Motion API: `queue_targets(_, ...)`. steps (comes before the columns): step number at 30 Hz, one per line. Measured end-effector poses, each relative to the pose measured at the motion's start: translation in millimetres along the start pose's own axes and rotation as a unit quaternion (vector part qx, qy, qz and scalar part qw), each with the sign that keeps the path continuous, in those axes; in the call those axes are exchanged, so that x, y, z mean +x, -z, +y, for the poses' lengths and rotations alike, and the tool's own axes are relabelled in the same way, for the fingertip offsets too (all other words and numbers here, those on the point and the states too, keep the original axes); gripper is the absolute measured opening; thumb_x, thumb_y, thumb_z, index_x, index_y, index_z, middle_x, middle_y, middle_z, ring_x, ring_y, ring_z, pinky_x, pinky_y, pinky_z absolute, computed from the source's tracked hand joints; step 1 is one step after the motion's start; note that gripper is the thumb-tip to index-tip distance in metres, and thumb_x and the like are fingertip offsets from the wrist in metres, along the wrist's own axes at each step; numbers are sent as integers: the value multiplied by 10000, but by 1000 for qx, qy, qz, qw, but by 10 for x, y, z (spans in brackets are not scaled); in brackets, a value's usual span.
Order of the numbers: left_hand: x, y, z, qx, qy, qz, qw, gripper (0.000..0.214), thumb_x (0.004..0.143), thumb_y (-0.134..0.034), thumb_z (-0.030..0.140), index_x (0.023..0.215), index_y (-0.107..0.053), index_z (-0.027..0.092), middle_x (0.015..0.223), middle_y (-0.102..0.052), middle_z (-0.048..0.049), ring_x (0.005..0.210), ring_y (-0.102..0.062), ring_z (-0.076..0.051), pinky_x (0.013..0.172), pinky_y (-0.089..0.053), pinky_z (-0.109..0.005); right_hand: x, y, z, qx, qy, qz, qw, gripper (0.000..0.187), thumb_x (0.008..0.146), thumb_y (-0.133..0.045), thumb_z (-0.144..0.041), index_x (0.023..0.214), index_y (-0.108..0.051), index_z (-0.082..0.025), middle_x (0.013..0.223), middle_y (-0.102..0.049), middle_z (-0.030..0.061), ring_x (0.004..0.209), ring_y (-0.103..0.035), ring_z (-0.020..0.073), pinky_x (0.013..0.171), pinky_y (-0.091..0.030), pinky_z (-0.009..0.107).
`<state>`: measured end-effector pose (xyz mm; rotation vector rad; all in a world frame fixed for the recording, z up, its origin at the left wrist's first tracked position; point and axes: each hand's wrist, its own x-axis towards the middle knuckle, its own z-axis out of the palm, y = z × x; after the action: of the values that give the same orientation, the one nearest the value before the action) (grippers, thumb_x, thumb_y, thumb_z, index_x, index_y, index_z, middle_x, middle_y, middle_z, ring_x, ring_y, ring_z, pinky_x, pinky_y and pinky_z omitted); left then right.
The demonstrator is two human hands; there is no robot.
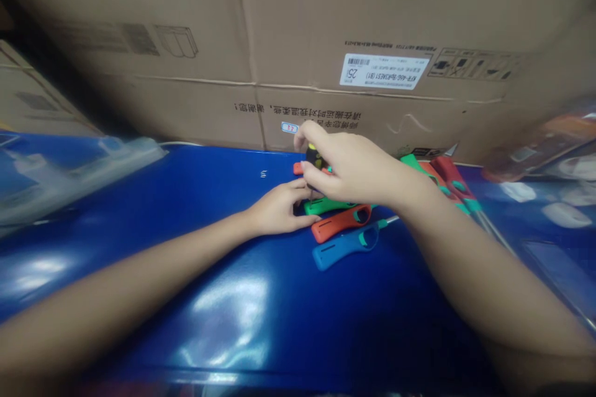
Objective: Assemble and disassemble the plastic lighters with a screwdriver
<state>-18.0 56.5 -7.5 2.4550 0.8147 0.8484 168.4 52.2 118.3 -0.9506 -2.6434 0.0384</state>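
My right hand (351, 164) grips a small screwdriver (313, 155) with a black and yellow handle, held upright. Its thin shaft points down onto the butt end of a green gas lighter (326, 205). Around that end, the thumb and fingers of my left hand (277, 208) are closed, steadying the lighter on the table. An orange lighter (341, 224) and a blue lighter (343, 249) lie side by side nearer to me. Behind the green one, a red lighter (298, 168) is mostly hidden by my right hand.
Several tiny metal pieces, perhaps screws, (263, 173) lie on the blue table (209, 198). A large cardboard box (298, 62) stands along the back. More lighters (449, 177) are heaped beyond my right forearm. Clear plastic packaging (84, 167) lies at left, white objects (565, 215) at right.
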Motion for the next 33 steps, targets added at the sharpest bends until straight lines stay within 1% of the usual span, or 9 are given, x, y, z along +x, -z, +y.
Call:
queue_targets(5,-8,-8,-8,15,32,-20,999,307,867,-705,337,1118,-711,162,987,-730,-77,898,-684,-240,819,-558,-363,-12,2,-6,-54,31,33,997,304,947,-522,-477,908,-627,-194,757,-665,37,675,-561,183,598,-274,296)
queue_targets(8,-4,-1,-11,26,39,-22,999,265,866,-706,355,1041,-722,157,849,-688,-53,828,-658,-220,792,-552,-351,-37,35,50,-9,72,26,997,188,941,-519,-351,980,-626,-202,876,-692,32,731,-570,168,627,-309,286)
queue_targets(10,2,4,-12,18,25,-11,999,259,856,-720,351,1033,-722,161,896,-680,-61,894,-656,-229,845,-547,-357,-46,54,68,4,71,13,997,204,910,-500,-255,1074,-609,-201,991,-699,43,784,-583,169,644,-329,284)
queue_targets(14,9,10,-8,10,23,-7,1000,244,836,-739,316,1032,-721,171,1001,-676,-75,991,-649,-247,902,-542,-374,-36,58,33,-73,15,27,997,252,947,-490,-406,940,-635,-200,810,-686,42,677,-547,182,598,-269,299)
queue_targets(19,5,12,-1,3,19,-5,1000,262,843,-737,306,1069,-714,176,1087,-667,-81,1006,-655,-238,900,-550,-367,-24,54,-13,-63,0,4,998,275,929,-470,-293,1152,-582,-179,897,-716,63,672,-558,186,580,-270,290)
queue_targets(21,5,12,-2,2,14,-4,1000,255,841,-740,290,1066,-717,171,1100,-671,-84,1026,-656,-243,919,-546,-369,-26,53,2,-86,-8,18,996,246,929,-498,-354,1070,-614,-188,833,-706,55,664,-560,192,579,-271,294)
queue_targets(24,8,10,-8,4,10,-2,1000,256,833,-750,275,1063,-721,168,1091,-678,-86,1038,-655,-250,933,-542,-374,-33,50,38,-87,14,29,996,217,939,-521,-393,953,-643,-214,786,-695,32,671,-571,184,592,-284,295)
queue_targets(28,8,12,-11,-2,8,-6,1000,308,845,-738,289,1132,-717,179,1125,-678,-90,1065,-649,-257,953,-539,-385,-42,62,67,-36,50,9,998,263,925,-529,-302,1161,-584,-200,1014,-719,58,787,-614,188,621,-336,286)
queue_targets(33,4,20,8,0,24,-15,1000,346,853,-731,296,1181,-701,190,1211,-662,-95,1107,-645,-252,965,-539,-376,-38,55,106,-53,32,5,998,237,943,-531,-349,1107,-589,-186,920,-708,50,726,-596,181,615,-335,291)
